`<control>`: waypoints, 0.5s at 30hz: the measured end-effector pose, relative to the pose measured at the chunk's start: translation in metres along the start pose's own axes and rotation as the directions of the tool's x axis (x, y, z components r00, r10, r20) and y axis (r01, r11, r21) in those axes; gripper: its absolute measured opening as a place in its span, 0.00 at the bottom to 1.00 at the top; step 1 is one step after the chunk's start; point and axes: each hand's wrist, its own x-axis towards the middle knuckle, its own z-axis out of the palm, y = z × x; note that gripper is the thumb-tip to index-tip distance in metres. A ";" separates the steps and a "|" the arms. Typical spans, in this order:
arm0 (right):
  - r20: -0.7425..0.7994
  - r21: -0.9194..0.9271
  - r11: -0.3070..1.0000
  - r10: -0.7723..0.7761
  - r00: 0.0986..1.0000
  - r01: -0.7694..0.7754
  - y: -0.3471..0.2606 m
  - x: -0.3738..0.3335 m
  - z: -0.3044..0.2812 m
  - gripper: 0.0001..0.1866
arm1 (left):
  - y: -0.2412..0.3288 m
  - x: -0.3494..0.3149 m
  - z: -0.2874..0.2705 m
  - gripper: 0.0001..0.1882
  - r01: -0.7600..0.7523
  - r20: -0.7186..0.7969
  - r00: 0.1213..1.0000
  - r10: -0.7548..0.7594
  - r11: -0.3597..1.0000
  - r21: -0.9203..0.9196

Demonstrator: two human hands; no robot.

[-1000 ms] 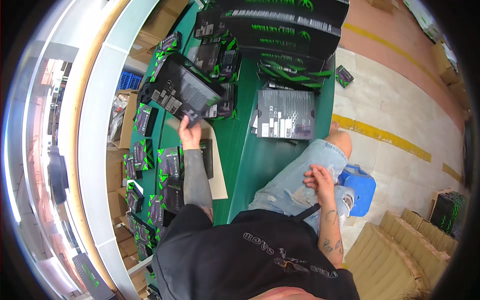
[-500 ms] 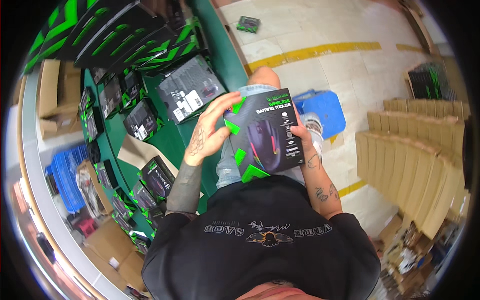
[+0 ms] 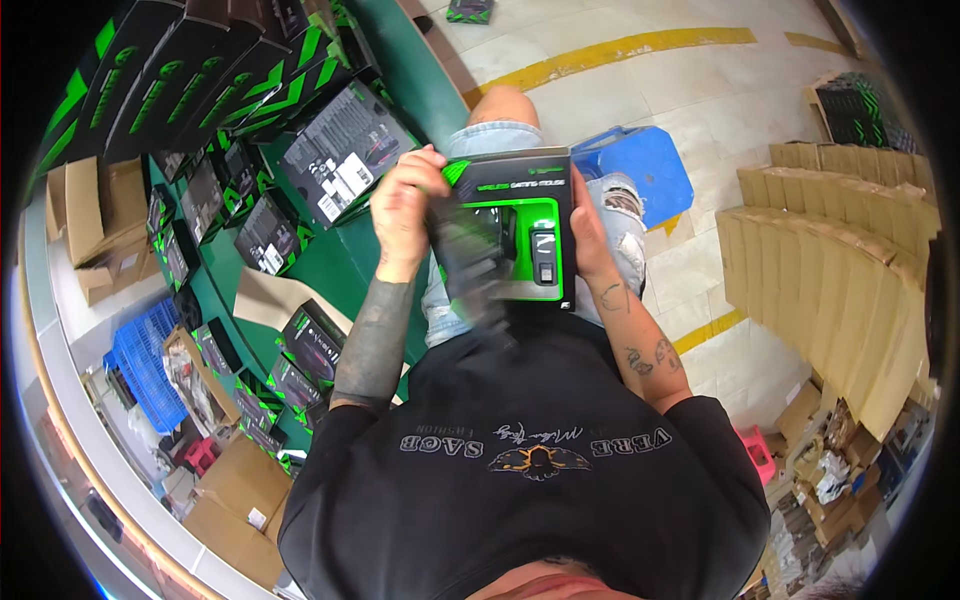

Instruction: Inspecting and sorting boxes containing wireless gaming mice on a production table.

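Observation:
A black and green computer mouse box point(image 3: 530, 187) rests over my lap, its front flap point(image 3: 465, 250) swung part way to the left and smeared by motion. Curled fingers of my left hand point(image 3: 408, 205) hold the flap near its upper left corner. The box's right side is gripped by my right hand point(image 3: 590, 238), whose fingers are partly hidden behind it. Inside the bright green window frame point(image 3: 558, 225) sits a small dark dongle point(image 3: 543, 262). Part of a dark mouse shows beside it, mostly covered by the flap.
At my left a green table point(image 3: 330, 255) carries several similar boxes, among them a large one lying label up point(image 3: 350, 150). A blue stool point(image 3: 640, 170) stands ahead to the right. Brown cartons point(image 3: 820, 260) are stacked at the right. One small box point(image 3: 470, 10) lies on the far floor.
The box's front flap was shut and has swung open to the left, uncovering the green window. My left hand has closed on the flap; the view has shifted slightly.

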 end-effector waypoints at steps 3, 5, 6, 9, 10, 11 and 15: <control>0.000 0.005 1.000 0.022 1.000 -0.022 0.002 0.001 0.001 0.48 | -0.011 0.009 -0.016 0.28 -0.017 0.101 0.990 0.101 0.788 -0.615; 0.014 0.041 0.999 0.034 0.999 -0.035 0.005 0.002 0.003 0.49 | -0.010 0.012 -0.025 0.31 -0.023 0.173 0.970 0.168 0.779 -0.626; 0.018 0.079 0.995 0.053 0.998 -0.055 0.008 0.003 0.004 0.50 | -0.009 0.009 -0.024 0.30 -0.056 0.115 0.982 0.149 0.815 -0.577; 0.068 0.084 0.992 0.085 0.994 -0.091 0.007 0.004 0.005 0.50 | 0.016 -0.006 -0.012 0.27 0.121 -0.161 0.976 -0.148 0.978 -0.168; 0.107 0.059 0.997 0.047 0.993 -0.053 0.006 0.007 0.010 0.47 | 0.024 -0.004 -0.013 0.26 0.229 -0.138 0.963 -0.230 0.973 -0.028; 0.126 0.069 0.996 0.049 0.991 -0.058 0.008 0.007 0.014 0.47 | 0.032 -0.002 -0.015 0.28 0.329 -0.130 0.940 -0.314 0.937 0.115; 0.313 0.021 0.999 0.020 0.950 -0.028 0.016 0.013 0.034 0.39 | 0.044 -0.017 -0.046 0.33 0.613 -0.098 0.789 -0.606 0.768 0.183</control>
